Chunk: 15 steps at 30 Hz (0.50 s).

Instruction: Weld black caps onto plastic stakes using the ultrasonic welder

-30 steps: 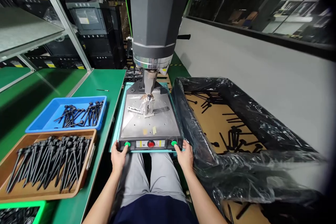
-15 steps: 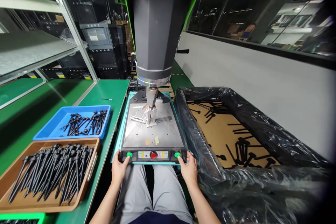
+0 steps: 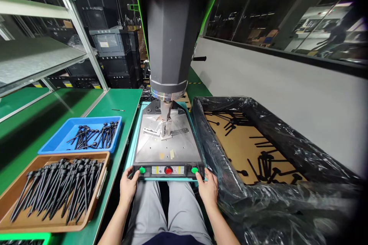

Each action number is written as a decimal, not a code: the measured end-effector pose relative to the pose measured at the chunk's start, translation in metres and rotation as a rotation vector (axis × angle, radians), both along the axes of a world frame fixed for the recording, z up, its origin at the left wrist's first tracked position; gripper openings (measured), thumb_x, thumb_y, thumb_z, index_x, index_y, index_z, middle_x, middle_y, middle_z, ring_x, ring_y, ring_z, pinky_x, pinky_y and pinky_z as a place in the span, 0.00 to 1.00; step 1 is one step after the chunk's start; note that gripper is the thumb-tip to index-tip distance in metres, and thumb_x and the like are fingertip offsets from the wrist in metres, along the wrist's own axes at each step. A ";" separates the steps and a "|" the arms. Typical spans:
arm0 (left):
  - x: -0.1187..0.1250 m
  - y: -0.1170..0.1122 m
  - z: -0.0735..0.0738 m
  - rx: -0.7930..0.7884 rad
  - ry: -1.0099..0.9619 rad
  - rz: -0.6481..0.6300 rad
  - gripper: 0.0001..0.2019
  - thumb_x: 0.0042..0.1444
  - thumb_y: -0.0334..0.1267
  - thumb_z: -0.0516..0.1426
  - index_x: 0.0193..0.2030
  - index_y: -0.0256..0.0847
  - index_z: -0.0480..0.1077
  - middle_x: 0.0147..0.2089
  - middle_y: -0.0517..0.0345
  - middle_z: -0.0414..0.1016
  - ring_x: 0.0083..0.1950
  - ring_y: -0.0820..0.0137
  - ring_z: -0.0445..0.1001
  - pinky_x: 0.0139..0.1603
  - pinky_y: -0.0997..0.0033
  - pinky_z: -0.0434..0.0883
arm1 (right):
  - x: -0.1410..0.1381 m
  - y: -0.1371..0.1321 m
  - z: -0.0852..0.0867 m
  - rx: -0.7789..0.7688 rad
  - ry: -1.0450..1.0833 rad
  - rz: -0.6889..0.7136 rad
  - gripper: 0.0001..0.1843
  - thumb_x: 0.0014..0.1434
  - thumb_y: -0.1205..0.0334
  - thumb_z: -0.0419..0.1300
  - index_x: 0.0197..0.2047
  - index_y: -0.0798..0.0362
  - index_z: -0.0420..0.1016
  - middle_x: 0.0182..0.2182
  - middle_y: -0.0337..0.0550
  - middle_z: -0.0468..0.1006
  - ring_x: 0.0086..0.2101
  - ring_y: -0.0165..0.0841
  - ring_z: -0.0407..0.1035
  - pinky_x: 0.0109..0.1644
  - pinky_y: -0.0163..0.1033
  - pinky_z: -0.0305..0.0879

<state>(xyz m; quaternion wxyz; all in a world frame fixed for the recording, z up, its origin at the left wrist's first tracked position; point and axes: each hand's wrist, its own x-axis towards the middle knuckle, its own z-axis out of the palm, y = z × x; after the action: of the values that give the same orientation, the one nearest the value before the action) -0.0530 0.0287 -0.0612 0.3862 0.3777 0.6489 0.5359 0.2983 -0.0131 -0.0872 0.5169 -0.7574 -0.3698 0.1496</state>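
Note:
A press machine stands in front of me, its dark grey head (image 3: 171, 38) lowered onto a small fixture (image 3: 164, 127) on the metal base plate (image 3: 168, 147). My left hand (image 3: 128, 186) rests at the front panel, thumb on the left green button (image 3: 142, 170). Beside the right green button (image 3: 194, 170) my right hand (image 3: 208, 188) does the same, its thumb touching it. Both hands hold nothing, fingers loosely curled against the panel's lower edge. A red button (image 3: 168, 170) sits between the two green ones.
On the green bench at the left lie a blue tray (image 3: 81, 135) and a brown tray (image 3: 54, 191), both holding several black screw-like parts. A cardboard box lined with black plastic (image 3: 253, 153) at the right holds more such parts. Metal shelving (image 3: 43, 53) rises at the left.
The camera has tilted up a little, so the machine and trays sit lower in view. Both hands stay at the green buttons. The press tip remains down on the fixture.

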 end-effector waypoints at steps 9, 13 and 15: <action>0.002 -0.002 0.020 0.056 -0.018 0.081 0.19 0.44 0.53 0.65 0.33 0.38 0.74 0.45 0.47 0.78 0.52 0.56 0.75 0.57 0.55 0.69 | -0.008 0.004 0.010 -0.026 0.466 0.078 0.21 0.40 0.43 0.68 0.29 0.52 0.76 0.27 0.42 0.77 0.32 0.40 0.71 0.41 0.46 0.67; 0.005 -0.007 0.034 0.046 -0.194 0.097 0.19 0.41 0.51 0.68 0.31 0.38 0.72 0.38 0.51 0.78 0.41 0.64 0.76 0.39 0.68 0.73 | -0.013 -0.001 0.022 0.006 0.627 0.129 0.21 0.41 0.44 0.69 0.27 0.51 0.71 0.25 0.39 0.76 0.30 0.37 0.73 0.33 0.41 0.68; 0.007 -0.011 0.042 0.024 -0.321 0.096 0.19 0.40 0.50 0.69 0.31 0.37 0.71 0.34 0.54 0.76 0.32 0.70 0.74 0.27 0.75 0.67 | -0.012 -0.005 0.030 0.023 0.733 0.168 0.21 0.42 0.46 0.70 0.27 0.50 0.67 0.27 0.39 0.77 0.31 0.37 0.74 0.33 0.40 0.69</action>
<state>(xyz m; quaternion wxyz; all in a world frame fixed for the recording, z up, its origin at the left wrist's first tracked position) -0.0463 0.0177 -0.0189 0.4543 0.2606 0.5898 0.6147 0.2859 -0.0177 -0.0572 0.6095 -0.6147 -0.2227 0.4484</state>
